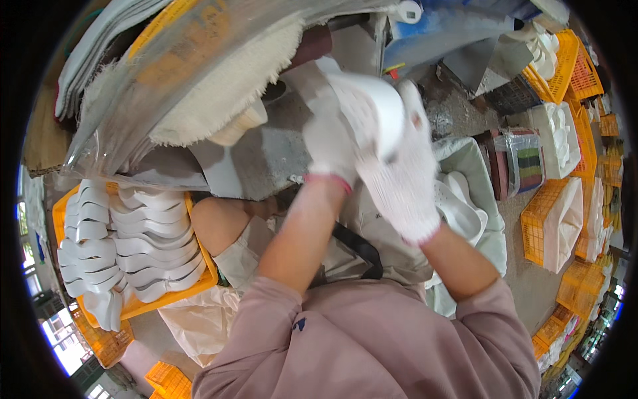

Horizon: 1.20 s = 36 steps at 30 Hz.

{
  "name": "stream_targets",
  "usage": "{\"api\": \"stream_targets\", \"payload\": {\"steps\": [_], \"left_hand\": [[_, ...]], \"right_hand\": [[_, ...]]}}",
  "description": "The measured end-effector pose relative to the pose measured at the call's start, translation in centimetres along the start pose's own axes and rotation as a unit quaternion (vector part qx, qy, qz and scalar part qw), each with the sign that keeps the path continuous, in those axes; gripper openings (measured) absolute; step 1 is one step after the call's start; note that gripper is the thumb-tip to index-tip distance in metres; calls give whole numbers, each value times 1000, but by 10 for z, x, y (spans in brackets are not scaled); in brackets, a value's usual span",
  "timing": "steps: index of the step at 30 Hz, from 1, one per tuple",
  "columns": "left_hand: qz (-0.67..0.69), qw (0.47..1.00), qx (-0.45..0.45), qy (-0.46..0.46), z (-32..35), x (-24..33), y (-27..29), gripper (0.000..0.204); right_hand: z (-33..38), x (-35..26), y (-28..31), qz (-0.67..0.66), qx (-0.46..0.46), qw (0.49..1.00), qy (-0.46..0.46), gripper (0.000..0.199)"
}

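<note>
Both my hands wear white knit gloves with pink cuffs and are raised together in front of me at the middle of the view. Between them is a smooth white curved piece (387,116), blurred by motion. My left hand (330,139) is closed on its left side, with the fingers smeared. My right hand (402,174) wraps the right side, its fingers pointing up and away. The gloves cover part of the piece, so its full shape is hidden. Below the right glove, more white pieces (462,209) lie in a bin with a pale lining (495,243).
At left, a yellow crate (208,263) holds stacked wavy white pieces (156,246). Ahead stands a machine with a fuzzy off-white rim (229,90) under clear plastic and a grey metal surface (256,163). Plastic-wrapped dark red and green blocks (528,163) and several yellow crates (541,216) line the right.
</note>
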<state>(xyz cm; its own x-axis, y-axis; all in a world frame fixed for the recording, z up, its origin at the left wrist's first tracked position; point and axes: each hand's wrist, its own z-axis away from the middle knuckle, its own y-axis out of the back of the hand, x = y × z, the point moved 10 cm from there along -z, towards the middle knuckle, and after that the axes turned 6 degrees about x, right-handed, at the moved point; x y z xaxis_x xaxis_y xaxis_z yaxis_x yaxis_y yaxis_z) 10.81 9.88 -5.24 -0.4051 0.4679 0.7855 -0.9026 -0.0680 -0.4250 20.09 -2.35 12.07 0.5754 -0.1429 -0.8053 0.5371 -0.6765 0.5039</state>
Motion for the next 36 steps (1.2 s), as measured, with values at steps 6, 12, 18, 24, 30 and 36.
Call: {"api": "stream_targets", "payload": {"steps": [6, 12, 18, 24, 30, 36], "left_hand": [[-330, 937, -70, -90, -100, 15, 31, 44], [-597, 783, -8, -177, -37, 87, 124, 68], [-132, 980, -147, 28, 23, 48, 59, 44], [39, 994, -73, -78, 18, 22, 0, 34], [-166, 971, -49, -162, -26, 28, -7, 41], [-477, 787, -46, -389, -81, 42, 29, 33]], "right_hand": [[-61, -1, -64, -1, -4, 1000, 3, 52], [-91, 38, -114, 45, -59, 996, 44, 38], [-93, 27, -132, 52, -156, 984, -67, 49], [-31, 19, -48, 17, -166, 985, -35, 77], [-66, 42, -89, -24, -203, 973, -109, 86], [-36, -10, -93, 131, -207, 960, 133, 85]]}}
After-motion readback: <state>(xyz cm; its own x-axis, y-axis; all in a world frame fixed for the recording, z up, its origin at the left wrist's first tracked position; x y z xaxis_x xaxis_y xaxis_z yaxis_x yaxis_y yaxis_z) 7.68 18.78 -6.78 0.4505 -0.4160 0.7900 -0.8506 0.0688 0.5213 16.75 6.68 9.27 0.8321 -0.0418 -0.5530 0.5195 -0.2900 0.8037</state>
